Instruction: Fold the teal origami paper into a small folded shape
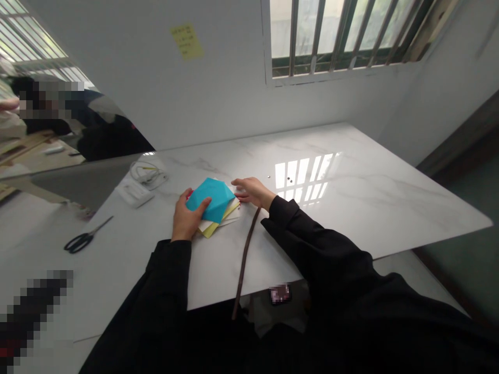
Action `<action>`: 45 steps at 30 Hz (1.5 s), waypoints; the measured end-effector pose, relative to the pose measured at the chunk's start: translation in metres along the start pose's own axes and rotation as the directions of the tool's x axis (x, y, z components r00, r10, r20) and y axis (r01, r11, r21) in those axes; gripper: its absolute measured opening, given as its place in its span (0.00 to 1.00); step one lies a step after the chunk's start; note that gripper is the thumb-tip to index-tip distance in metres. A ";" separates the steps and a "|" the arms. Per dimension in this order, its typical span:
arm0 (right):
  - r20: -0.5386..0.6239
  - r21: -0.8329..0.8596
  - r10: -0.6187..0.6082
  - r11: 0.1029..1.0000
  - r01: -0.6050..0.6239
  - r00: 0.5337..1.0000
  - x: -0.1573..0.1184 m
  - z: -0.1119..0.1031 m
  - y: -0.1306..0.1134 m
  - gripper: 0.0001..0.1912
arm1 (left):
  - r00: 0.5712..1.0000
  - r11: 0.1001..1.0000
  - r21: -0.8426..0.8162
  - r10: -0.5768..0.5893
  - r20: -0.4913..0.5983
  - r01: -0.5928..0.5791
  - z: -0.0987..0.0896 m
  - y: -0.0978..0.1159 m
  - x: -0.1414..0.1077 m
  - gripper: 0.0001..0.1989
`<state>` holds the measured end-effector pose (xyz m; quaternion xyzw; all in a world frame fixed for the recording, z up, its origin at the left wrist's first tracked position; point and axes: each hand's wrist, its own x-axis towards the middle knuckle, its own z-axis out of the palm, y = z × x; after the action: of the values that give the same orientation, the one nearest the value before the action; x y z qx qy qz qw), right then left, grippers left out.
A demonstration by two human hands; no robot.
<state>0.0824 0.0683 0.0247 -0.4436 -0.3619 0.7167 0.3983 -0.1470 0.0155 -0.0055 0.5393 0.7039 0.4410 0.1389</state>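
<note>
My left hand (189, 213) grips a small stack of paper from its left side, thumb on top and fingers around the far edge. Uppermost is a blue folded paper (212, 200) with angled corners. Yellow paper (210, 229) and white sheets stick out beneath it. At the stack's right edge is my right hand (255, 192), fingers apart and pointing left; whether they touch the papers I cannot tell. A bit of red shows by each hand. A long thin brown strip (246, 254) runs from under my right wrist past the table's front edge.
Black-handled scissors (83, 240) lie at left. Behind them are a white box (135, 193) and a coiled white cable (150, 174). Small dark bits (289, 179) rest on the marble-patterned table (382, 197). A yellow note (187, 41) hangs on the wall; another person (93, 114) appears upper left.
</note>
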 end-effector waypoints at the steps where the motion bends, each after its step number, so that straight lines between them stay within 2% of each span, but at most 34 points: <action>1: 0.005 0.025 0.022 0.999 -0.022 1.000 -0.002 0.000 -0.001 0.15 | 1.000 1.000 -0.013 0.000 -0.016 0.000 0.000 0.000 0.000 0.41; 5: 0.075 0.093 0.086 0.991 -0.093 0.993 -0.005 -0.002 -0.004 0.12 | 0.997 0.994 -0.111 -0.020 -0.070 0.013 0.001 -0.002 0.000 0.36; 9: 0.139 0.091 0.079 0.992 -0.093 0.987 -0.001 0.000 0.002 0.09 | 0.996 0.975 -0.216 -0.060 -0.069 0.044 0.005 -0.004 0.002 0.37; 11: 0.137 -0.007 0.029 1.000 -0.029 0.990 0.001 0.003 0.007 0.11 | 0.996 0.972 -0.229 -0.063 -0.067 0.046 0.006 -0.005 0.003 0.37; 13: 0.133 -0.182 -0.055 0.980 0.079 0.990 0.000 0.006 0.011 0.11 | 0.996 0.972 -0.234 -0.054 -0.064 0.037 0.007 -0.006 0.004 0.37; 16: 0.145 -0.452 -0.184 0.861 0.231 0.972 -0.004 0.010 0.013 0.10 | 0.997 0.973 -0.231 -0.041 -0.059 0.026 0.007 -0.006 0.004 0.36; 18: 0.135 -0.548 -0.236 0.791 0.271 0.962 -0.008 0.013 0.014 0.18 | 0.998 0.974 -0.225 -0.036 -0.056 0.023 0.006 -0.006 0.003 0.36; 20: 0.113 -0.561 -0.266 0.778 0.282 0.957 -0.009 0.017 0.016 0.28 | 0.998 0.971 -0.240 -0.031 -0.058 0.016 0.006 -0.005 0.002 0.35; 22: 0.077 -0.487 -0.291 0.823 0.291 0.954 -0.007 0.019 0.020 0.34 | 0.998 0.962 -0.273 -0.022 -0.060 0.005 0.006 -0.004 0.001 0.35; 24: 0.026 -0.351 -0.291 0.893 0.281 0.956 -0.003 0.021 0.025 0.37 | 0.998 0.954 -0.301 -0.018 -0.055 0.001 0.008 -0.004 0.002 0.36; 26: -0.009 -0.163 -0.219 0.963 0.214 0.976 0.001 0.021 0.027 0.35 | 0.999 0.949 -0.316 -0.017 -0.043 0.003 0.010 -0.004 0.002 0.36; 28: 0.015 0.041 -0.103 0.994 0.102 0.995 0.003 0.020 0.026 0.29 | 0.999 0.944 -0.329 -0.022 -0.032 0.010 0.011 -0.003 0.003 0.36; 30: 0.080 0.210 -0.015 0.978 -0.002 0.997 0.003 0.019 0.023 0.18 | 0.999 0.941 -0.339 -0.030 -0.026 0.020 0.011 -0.003 0.002 0.36; 32: 0.136 0.304 0.028 0.950 -0.069 0.990 0.001 0.019 0.021 0.09 | 0.999 0.941 -0.336 -0.039 -0.019 0.031 0.010 -0.002 0.002 0.36; 34: 0.189 0.320 0.062 0.940 -0.121 0.980 -0.001 0.020 0.022 0.05 | 0.999 0.943 -0.331 -0.045 -0.019 0.036 0.010 -0.001 0.001 0.35; 38: 0.276 0.205 0.082 0.968 -0.142 0.958 -0.004 0.022 0.028 0.12 | 0.999 0.925 -0.380 -0.027 -0.038 0.011 0.010 -0.003 0.001 0.33; 42: 0.234 -0.095 0.002 0.995 0.021 0.972 -0.005 0.020 0.030 0.15 | 0.998 0.901 -0.433 -0.028 -0.054 0.002 0.011 -0.007 0.003 0.34; 44: 0.185 -0.320 -0.069 0.939 0.126 0.980 -0.006 0.019 0.027 0.14 | 0.999 0.895 -0.447 -0.029 -0.045 0.005 0.012 -0.010 0.004 0.34; 45: 0.148 -0.442 -0.111 0.882 0.166 0.983 -0.007 0.019 0.025 0.15 | 0.999 0.895 -0.447 -0.016 -0.046 -0.006 0.012 -0.012 0.005 0.33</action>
<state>0.0609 0.0484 0.0121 -0.4536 -0.5725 0.6074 0.3123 -0.1483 0.0250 -0.0202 0.4803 0.5885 0.6033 0.2429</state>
